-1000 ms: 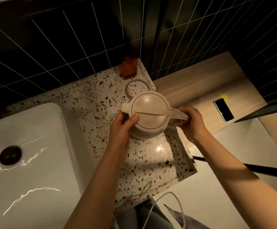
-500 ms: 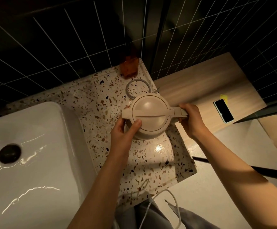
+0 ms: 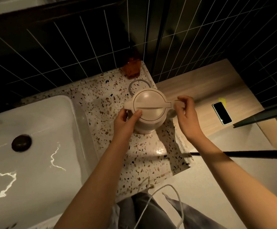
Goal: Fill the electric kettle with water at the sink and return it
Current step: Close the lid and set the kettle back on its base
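Note:
The beige electric kettle [image 3: 148, 111] stands upright with its lid closed on the terrazzo counter [image 3: 101, 100], to the right of the white sink [image 3: 55, 129]. My left hand [image 3: 126, 121] grips the kettle's left side under the spout, with the thumb resting on the lid. My right hand [image 3: 186, 113] holds the end of the handle with its fingertips, the fingers loosely curled. A grey ring [image 3: 138, 83] lies on the counter just behind the kettle, partly hidden by it.
An amber bottle [image 3: 132, 68] stands at the counter's back corner against the dark tiled wall. A phone [image 3: 222, 113] lies on the wooden shelf [image 3: 200, 85] to the right. A thin black rod [image 3: 241, 153] crosses at right. A white cable [image 3: 172, 195] loops below.
The kettle has shifted slightly back toward the wall on the counter. My right hand has gone from a full grip on the handle to a loose fingertip hold.

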A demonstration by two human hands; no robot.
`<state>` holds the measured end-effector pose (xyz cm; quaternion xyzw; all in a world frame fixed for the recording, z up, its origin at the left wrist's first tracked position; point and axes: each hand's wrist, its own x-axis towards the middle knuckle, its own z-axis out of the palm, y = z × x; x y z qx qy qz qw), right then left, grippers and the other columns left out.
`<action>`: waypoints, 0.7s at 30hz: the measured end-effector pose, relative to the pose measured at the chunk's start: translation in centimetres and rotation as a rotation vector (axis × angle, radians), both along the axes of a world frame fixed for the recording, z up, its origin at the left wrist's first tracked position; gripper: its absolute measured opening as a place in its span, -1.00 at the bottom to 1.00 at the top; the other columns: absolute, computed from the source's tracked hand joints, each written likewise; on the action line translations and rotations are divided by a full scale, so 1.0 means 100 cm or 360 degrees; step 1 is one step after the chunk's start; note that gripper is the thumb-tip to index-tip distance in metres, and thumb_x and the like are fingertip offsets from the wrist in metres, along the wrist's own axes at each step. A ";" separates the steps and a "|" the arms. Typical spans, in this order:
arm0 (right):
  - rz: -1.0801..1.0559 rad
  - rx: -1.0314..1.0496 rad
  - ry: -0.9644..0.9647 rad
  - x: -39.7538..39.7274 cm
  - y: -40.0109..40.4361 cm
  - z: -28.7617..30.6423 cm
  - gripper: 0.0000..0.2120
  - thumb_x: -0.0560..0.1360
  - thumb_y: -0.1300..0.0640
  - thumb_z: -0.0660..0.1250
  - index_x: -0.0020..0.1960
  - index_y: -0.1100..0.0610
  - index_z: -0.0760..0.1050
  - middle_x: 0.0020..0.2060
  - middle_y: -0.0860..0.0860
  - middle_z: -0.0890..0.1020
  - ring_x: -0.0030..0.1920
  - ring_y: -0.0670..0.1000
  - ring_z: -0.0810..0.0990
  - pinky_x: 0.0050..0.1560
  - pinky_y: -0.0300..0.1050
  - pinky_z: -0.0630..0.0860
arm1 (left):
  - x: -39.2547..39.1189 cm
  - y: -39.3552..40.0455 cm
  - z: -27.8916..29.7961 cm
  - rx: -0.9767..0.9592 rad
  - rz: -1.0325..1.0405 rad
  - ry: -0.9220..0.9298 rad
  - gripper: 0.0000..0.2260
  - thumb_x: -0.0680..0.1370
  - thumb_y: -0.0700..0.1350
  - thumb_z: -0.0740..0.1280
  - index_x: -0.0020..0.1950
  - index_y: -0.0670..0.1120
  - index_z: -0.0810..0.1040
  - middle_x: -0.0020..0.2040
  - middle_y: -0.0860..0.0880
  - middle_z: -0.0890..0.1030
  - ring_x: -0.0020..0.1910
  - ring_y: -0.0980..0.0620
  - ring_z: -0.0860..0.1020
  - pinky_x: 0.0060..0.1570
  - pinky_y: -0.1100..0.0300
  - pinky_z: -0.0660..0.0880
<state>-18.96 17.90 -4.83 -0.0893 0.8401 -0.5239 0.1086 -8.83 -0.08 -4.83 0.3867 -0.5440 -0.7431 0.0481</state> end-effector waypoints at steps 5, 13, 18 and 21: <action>0.0008 0.0092 0.0016 0.026 0.006 0.003 -0.40 0.54 -0.06 0.27 0.50 0.06 0.15 0.37 0.00 0.38 0.32 -0.09 0.37 0.29 -0.22 0.35 | 0.007 0.008 0.014 -0.0063 0.0058 -0.0064 -0.64 0.52 -0.03 0.42 0.31 0.04 0.53 0.19 0.16 0.52 0.26 0.08 0.46 0.29 0.07 0.44; -0.0108 -0.0117 -0.0034 0.073 0.011 0.019 -0.49 0.55 0.20 0.27 0.47 0.12 0.24 0.39 0.08 0.42 0.34 -0.07 0.42 0.24 -0.28 0.48 | 0.050 0.008 0.036 -0.0279 -0.0064 -0.0091 -0.81 0.59 -0.20 0.29 0.16 -0.08 0.61 0.12 -0.02 0.62 0.13 0.02 0.58 0.01 0.24 0.53; -0.0174 0.0043 -0.0113 0.109 0.005 0.025 -0.56 0.58 0.12 0.24 0.45 0.04 0.29 0.40 0.03 0.44 0.38 0.02 0.39 0.31 -0.08 0.38 | 0.088 0.007 0.051 -0.0519 -0.0117 -0.0007 -0.82 0.59 -0.24 0.27 0.13 -0.13 0.60 -0.02 0.17 0.59 -0.07 0.30 0.52 0.03 0.31 0.50; -0.0144 0.0021 -0.0057 0.143 0.002 0.031 -0.60 0.59 0.13 0.22 0.42 0.05 0.33 0.37 0.00 0.47 0.34 -0.04 0.41 0.25 -0.13 0.37 | 0.116 0.005 0.056 -0.0642 -0.0151 0.0014 -0.82 0.60 -0.20 0.27 0.14 -0.06 0.60 0.09 0.08 0.62 -0.03 0.25 0.55 -0.01 0.37 0.48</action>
